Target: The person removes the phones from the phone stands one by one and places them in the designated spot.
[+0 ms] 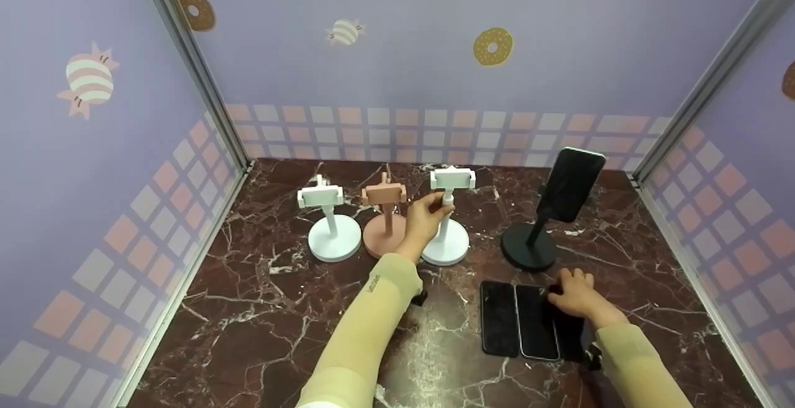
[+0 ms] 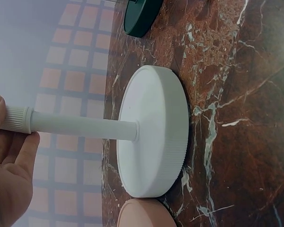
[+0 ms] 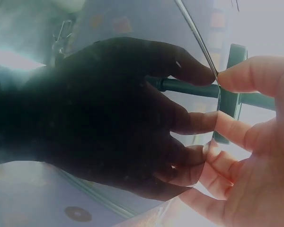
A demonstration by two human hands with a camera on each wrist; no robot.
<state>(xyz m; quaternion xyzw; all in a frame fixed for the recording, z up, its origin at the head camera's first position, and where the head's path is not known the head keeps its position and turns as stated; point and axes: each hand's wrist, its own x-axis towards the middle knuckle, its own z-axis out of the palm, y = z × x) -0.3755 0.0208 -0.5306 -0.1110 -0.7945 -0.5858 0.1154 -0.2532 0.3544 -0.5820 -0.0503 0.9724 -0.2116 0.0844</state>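
Observation:
My left hand point(image 1: 425, 225) pinches the ribbed collar on the post of a white phone stand point(image 1: 455, 246). In the left wrist view its thumb and fingers wrap the collar, well above the round white base point(image 2: 151, 132). My right hand point(image 1: 577, 296) is at the far end of the rightmost smartphone point(image 1: 570, 336), partly covering it. Up close, the right thumb and bent fingertips point(image 3: 225, 125) meet the edges of that glossy phone, whose dark screen point(image 3: 99, 104) mirrors the hand. Two more smartphones, a black one point(image 1: 499, 318) and a silver-edged one point(image 1: 537, 321), lie alongside.
Left of the gripped stand are a pink phone stand point(image 1: 376, 240) and another white stand point(image 1: 334, 240), both with bare clamps. A black stand point(image 1: 528, 249) at the right bears an upright smartphone point(image 1: 568, 184). Patterned panels point(image 1: 404, 72) enclose the marbled table point(image 1: 261, 333).

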